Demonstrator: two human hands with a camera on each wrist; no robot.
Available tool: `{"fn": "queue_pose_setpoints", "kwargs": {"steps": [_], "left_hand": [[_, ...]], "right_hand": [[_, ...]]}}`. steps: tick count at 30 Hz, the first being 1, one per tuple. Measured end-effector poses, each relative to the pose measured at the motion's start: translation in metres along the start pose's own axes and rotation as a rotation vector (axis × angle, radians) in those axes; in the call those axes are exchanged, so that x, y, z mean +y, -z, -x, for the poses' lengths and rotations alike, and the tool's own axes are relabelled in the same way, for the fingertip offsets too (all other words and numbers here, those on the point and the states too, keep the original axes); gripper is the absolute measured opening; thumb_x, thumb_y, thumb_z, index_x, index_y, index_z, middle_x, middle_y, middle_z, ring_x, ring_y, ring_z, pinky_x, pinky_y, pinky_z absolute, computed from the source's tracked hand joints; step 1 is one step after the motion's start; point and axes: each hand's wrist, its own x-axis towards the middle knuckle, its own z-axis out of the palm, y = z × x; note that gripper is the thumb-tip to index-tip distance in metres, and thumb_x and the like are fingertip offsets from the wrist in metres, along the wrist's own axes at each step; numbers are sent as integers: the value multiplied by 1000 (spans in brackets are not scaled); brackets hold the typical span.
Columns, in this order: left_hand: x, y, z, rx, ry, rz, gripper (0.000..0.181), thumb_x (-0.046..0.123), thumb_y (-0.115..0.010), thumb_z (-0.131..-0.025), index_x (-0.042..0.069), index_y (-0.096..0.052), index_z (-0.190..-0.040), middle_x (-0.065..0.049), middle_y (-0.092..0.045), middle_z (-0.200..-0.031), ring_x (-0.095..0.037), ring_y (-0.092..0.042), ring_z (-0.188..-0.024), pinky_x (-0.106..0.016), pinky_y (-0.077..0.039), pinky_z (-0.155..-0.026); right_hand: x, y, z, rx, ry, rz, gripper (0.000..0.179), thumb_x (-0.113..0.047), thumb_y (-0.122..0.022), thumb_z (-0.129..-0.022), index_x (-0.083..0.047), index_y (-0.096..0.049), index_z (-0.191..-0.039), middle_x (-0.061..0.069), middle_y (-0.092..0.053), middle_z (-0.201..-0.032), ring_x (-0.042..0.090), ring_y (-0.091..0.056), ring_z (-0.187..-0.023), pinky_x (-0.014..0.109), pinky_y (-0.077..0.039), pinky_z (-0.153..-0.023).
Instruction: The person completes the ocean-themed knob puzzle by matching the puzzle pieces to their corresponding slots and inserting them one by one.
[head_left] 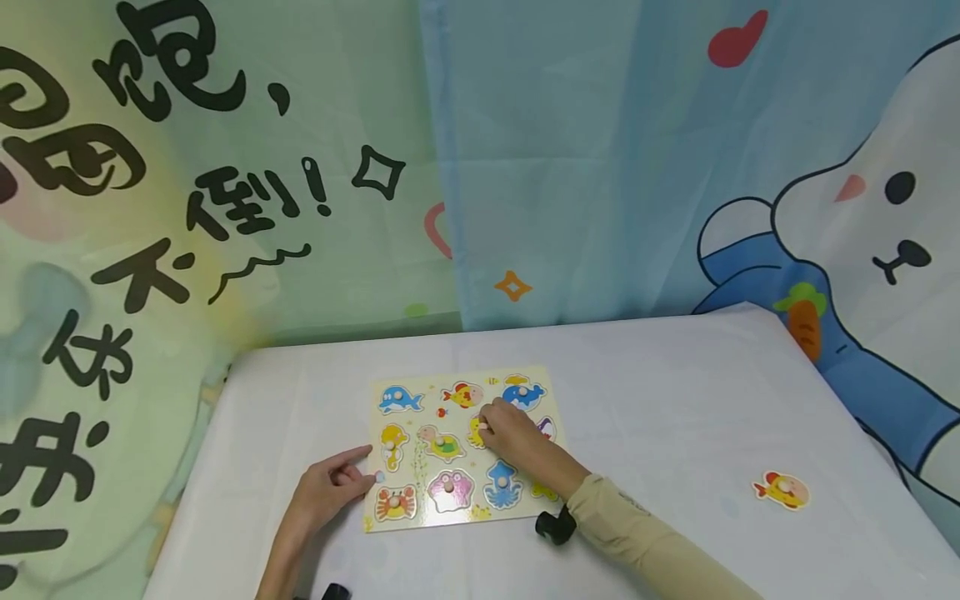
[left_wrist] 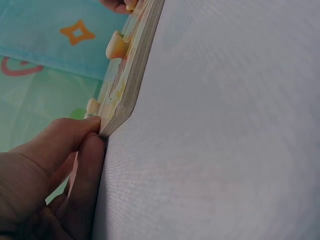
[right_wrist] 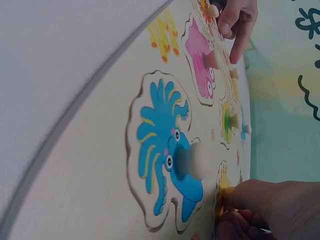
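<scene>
A wooden peg puzzle board [head_left: 431, 521] with sea-animal pieces lies on the table. My left hand [head_left: 327, 492] touches its left edge with thumb and index finger; in the left wrist view those fingertips [left_wrist: 90, 122] meet the board's edge. Over the middle of the board, my right hand [head_left: 517, 437] pinches the knob of a yellow puzzle piece [head_left: 474, 433], mostly hidden by the fingers. The piece appears to lie in its slot. Near that hand are a blue octopus piece [right_wrist: 155, 130] and a pink piece [right_wrist: 198, 62], both with round knobs.
A loose yellow and red fish piece [head_left: 783, 490] lies on the white tablecloth [head_left: 660, 417], well to the right of the board. A printed curtain [head_left: 562, 208] hangs behind the table. A black object [head_left: 555, 527] is at the right wrist.
</scene>
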Motion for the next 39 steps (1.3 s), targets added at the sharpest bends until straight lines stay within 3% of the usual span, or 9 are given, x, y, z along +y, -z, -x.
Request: {"fn": "queue_pose_setpoints", "kwargs": {"steps": [7, 12, 15, 20, 25, 32, 39], "left_hand": [[0, -1, -1, 4, -1, -2, 50, 19, -80, -78, 14, -66, -125, 0, -60, -76, -11, -52, -67, -20, -39, -58], [-1, -2, -2, -3, 6, -7, 50, 20, -80, -78, 15, -66, -126, 1, -60, -77, -11, -52, -67, -20, -39, -59], [-1, -3, -2, -6, -1, -5, 49, 20, -80, -78, 14, -66, -126, 0, -60, -77, -12, -52, -67, -20, -39, -59], [0, -3, -1, -7, -5, 0, 49, 20, -80, -78, 14, -66, -125, 0, -60, -76, -12, -52, -68, -20, -39, -59], [1, -1, 0, -6, 11, -12, 50, 21, -80, -79, 16, -66, -126, 0, -60, -77, -12, -52, -69, -20, -39, -59], [4, -1, -2, -13, 0, -8, 50, 21, -80, -78, 15, -66, -126, 1, -60, -77, -12, -52, -68, -20, -39, -60], [-1, -1, 1, -17, 12, -5, 51, 22, -80, -78, 15, -65, -126, 1, -61, -79, -11, -52, -69, -20, -40, -62]], "right_hand": [[2, 2, 1, -19, -5, -4, 20, -15, -66, -90, -5, -66, -106, 1, -52, -82, 12, -49, -69, 21, -41, -61], [7, 6, 7, -72, 3, -104, 39, -17, -66, -90, -9, -57, -127, 3, -58, -96, 11, -53, -69, 22, -43, -60], [9, 14, 15, -63, 10, -162, 49, -18, -67, -89, -12, -52, -135, 4, -59, -89, 10, -52, -63, 21, -41, -55], [15, 35, 39, 3, 33, -179, 44, -18, -71, -86, -10, -58, -128, -2, -48, -68, 10, -44, -58, 19, -32, -52], [38, 54, 69, 50, 39, -143, 40, -17, -73, -85, -7, -62, -122, -5, -46, -71, 8, -45, -67, 17, -36, -57], [81, 71, 108, 145, 51, -65, 33, -13, -75, -82, -5, -66, -112, -7, -46, -72, 3, -42, -66, 17, -38, -58], [118, 83, 141, 203, 104, -68, 25, -8, -75, -81, -5, -67, -104, -11, -47, -73, -4, -42, -67, 17, -41, -58]]}}
